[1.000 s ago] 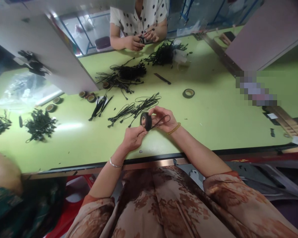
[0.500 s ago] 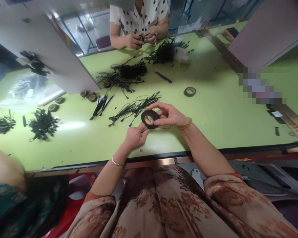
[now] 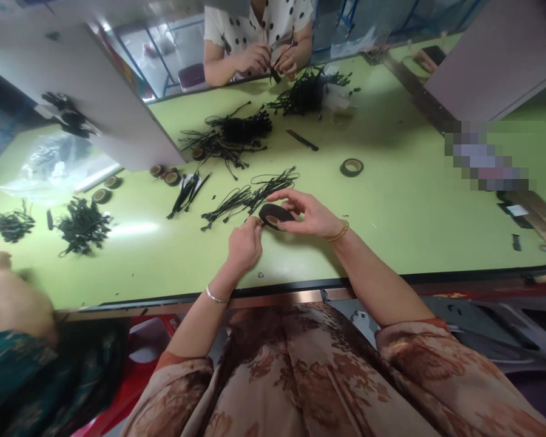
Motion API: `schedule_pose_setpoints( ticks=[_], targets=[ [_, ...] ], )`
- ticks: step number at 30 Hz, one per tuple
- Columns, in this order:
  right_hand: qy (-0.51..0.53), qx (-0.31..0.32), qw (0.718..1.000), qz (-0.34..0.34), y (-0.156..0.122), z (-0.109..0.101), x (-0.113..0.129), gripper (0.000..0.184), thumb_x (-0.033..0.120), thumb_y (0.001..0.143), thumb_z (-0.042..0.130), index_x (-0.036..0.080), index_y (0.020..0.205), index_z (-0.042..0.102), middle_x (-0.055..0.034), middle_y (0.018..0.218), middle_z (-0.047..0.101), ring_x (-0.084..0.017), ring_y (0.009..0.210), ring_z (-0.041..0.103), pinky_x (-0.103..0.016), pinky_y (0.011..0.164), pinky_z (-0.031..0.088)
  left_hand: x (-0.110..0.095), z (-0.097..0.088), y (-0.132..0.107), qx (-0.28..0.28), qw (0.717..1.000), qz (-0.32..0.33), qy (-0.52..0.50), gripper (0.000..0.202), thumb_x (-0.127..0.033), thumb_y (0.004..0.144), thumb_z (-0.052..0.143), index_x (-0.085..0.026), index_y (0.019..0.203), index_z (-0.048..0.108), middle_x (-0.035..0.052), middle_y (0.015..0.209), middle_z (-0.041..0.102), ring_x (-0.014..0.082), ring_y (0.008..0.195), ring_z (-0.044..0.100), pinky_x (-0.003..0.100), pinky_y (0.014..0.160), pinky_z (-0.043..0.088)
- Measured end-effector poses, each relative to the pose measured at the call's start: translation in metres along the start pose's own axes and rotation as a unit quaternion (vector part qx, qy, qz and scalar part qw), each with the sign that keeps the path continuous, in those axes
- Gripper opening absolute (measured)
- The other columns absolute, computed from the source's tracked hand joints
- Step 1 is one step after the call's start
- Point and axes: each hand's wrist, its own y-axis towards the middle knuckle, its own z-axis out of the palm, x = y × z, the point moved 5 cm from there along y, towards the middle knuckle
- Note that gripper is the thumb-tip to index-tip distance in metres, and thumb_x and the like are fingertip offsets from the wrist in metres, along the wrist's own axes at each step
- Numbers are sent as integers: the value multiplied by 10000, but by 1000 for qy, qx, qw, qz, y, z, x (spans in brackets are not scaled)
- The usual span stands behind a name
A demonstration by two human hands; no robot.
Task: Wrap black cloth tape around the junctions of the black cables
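My right hand (image 3: 307, 213) is closed round a roll of black tape (image 3: 275, 215), held almost flat just above the green table (image 3: 391, 218). My left hand (image 3: 244, 243) pinches at the roll's left edge, where a thin black wire or the tape's end lies; I cannot make out which. A loose bundle of black wires (image 3: 250, 197) lies on the table just beyond both hands.
Another tape roll (image 3: 351, 167) lies to the right, and several rolls (image 3: 164, 176) sit far left by a grey divider (image 3: 95, 103). More wire heaps (image 3: 82, 224) are scattered about. A person opposite in a dotted top works with both hands (image 3: 273, 57). Another person's arm (image 3: 9, 291) is at my left.
The tape roll has tipped from upright to nearly flat and moved down toward the table. My left hand has risen to its edge. The arm at my left shifted.
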Motion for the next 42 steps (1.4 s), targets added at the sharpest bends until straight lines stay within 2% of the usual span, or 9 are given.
schedule_pose_setpoints(
  ticks=[8,12,15,17,20,29,32,37,42],
  targets=[
    [-11,-26,1000,5,1,2,-1,406,257,767,700,203,1145,564,46,691,548,-88,548,425,-231,498,309,9,4,3,3,978,-21,-209,174,-288,965,411,-186,1086,484,86,1023,682,165,838,648,318,792,475],
    [0,-12,1000,3,1,6,0,402,247,770,693,202,1145,556,48,703,551,-87,554,436,-230,515,330,-1,3,2,12,998,30,-46,180,-262,894,533,-176,1037,603,106,934,704,243,926,631,373,835,428],
    [-5,0,1000,-6,1,9,1,399,235,763,697,209,1135,556,57,689,534,-91,559,438,-231,519,326,-7,4,1,17,996,38,82,193,-259,921,484,-175,969,650,107,787,693,265,832,629,395,807,393],
    [-3,1,1000,-11,1,10,2,405,252,767,700,214,1142,553,46,708,562,-104,584,472,-235,522,332,-9,4,-1,30,995,28,87,240,-234,942,429,-173,1059,630,95,777,706,249,753,633,381,782,393],
    [7,-1,1000,-13,0,9,3,432,292,774,707,215,1167,544,23,747,611,-120,618,516,-244,526,341,-6,4,-2,60,998,-2,26,252,-209,945,415,-198,1141,573,66,853,745,227,716,649,347,754,412],
    [22,-6,1000,11,-1,7,-3,483,371,743,770,240,1163,572,-5,785,614,-166,694,585,-268,552,431,6,3,0,73,983,-36,-167,132,-217,847,562,-217,961,628,35,853,730,203,824,655,311,755,481],
    [18,4,1000,-10,-1,10,-1,458,349,757,761,228,1157,573,-4,789,623,-163,712,597,-283,602,468,11,8,0,111,958,-79,-253,163,-197,797,598,-188,956,633,17,767,703,165,752,640,287,726,483],
    [2,19,999,-46,-1,13,5,408,317,777,738,220,1140,578,-5,807,643,-163,729,614,-327,701,509,11,18,-1,158,883,-151,-414,167,-156,760,592,-149,927,582,26,740,653,114,630,605,242,600,452],
    [-18,18,998,-63,-1,10,9,392,264,786,712,202,1145,568,-13,853,650,-149,741,613,-334,763,511,6,19,1,130,820,-200,-521,145,-125,704,523,-167,843,515,-48,582,477,34,417,328,173,422,188]
  ],
)
